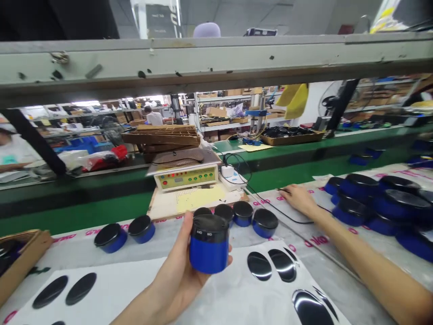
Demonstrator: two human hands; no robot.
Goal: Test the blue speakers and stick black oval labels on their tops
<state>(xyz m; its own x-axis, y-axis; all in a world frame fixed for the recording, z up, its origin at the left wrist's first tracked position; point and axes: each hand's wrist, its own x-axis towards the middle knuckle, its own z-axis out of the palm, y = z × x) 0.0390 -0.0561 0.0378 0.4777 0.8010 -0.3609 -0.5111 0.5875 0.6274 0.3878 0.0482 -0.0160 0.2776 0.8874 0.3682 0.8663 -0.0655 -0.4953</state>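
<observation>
My left hand [177, 275] is wrapped round a blue round housing [209, 255] with a black top marked "ON" and "OFF", held upright above the bench. Off to the right, my right hand [299, 199] is closed, fingertips pinched near a thin dark item too small to make out. Behind the held housing stand several similar blue housings, one of them [265, 222] at the right end of the row. Two more [111, 237] are at the left. White sheets [233, 293] below carry glossy black oval pieces [259, 265].
A control box [187, 177] with buttons sits beyond the row, beside a white power strip [233, 180]. A black cable [270, 205] crosses the bench. Blue housings [353, 210] are piled at right. A cardboard box [25, 266] stands at left. A shelf beam [216, 61] spans above.
</observation>
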